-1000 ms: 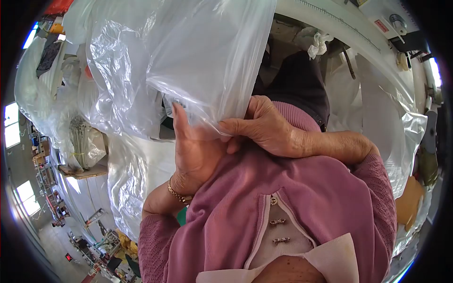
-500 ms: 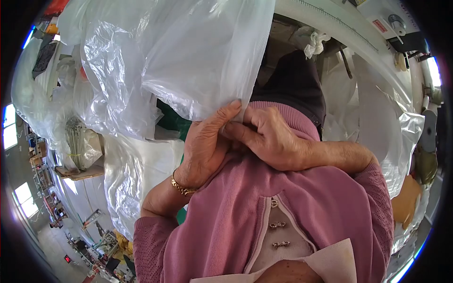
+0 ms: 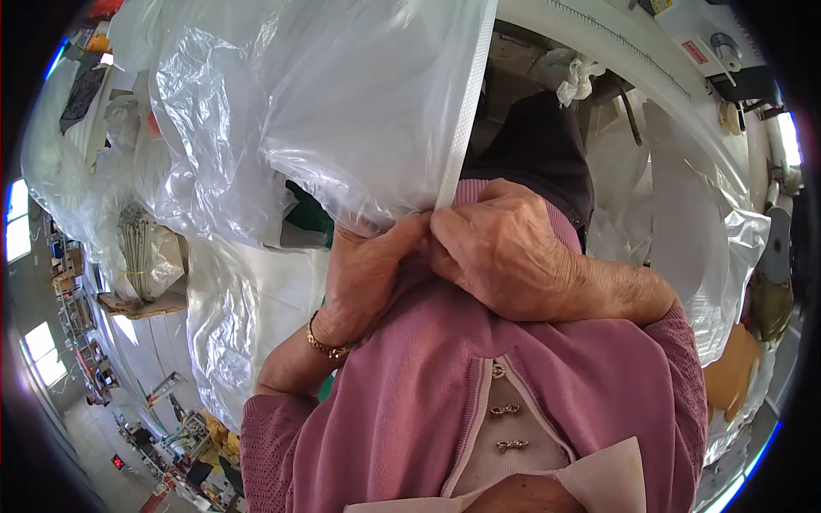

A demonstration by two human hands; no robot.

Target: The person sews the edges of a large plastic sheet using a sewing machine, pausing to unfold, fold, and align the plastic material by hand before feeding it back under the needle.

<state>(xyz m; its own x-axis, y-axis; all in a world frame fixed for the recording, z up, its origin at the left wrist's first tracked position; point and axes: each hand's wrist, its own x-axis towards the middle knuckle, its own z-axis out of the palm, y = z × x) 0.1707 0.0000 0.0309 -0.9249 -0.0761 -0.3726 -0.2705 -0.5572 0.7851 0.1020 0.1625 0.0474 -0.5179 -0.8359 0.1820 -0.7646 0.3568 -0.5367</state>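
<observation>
A large sheet of clear plastic film [image 3: 359, 103] spreads from the upper left down to my hands. Along its right side runs a narrow white textured edge strip [image 3: 466, 115], which ends at my fingers. My left hand [image 3: 369, 269], with a gold bracelet on the wrist, is closed on the lower corner of the film, thumb pointing right. Right beside it, my right hand [image 3: 506, 248] is closed with its knuckles up, pinching the film at the bottom of the strip. The fingertips of both hands are partly hidden, close to my pink top.
A long pale table edge with a ruler scale [image 3: 620, 47] curves across the upper right, beside a white machine [image 3: 714, 43]. More clear film [image 3: 248, 316] hangs at the left, near a bundle of thin rods [image 3: 137, 256]. A brown piece [image 3: 731, 368] lies at the right.
My right hand has turned knuckles up and sits slightly lower. My left thumb has come down off the film's front. The film's right edge now shows as a white textured strip.
</observation>
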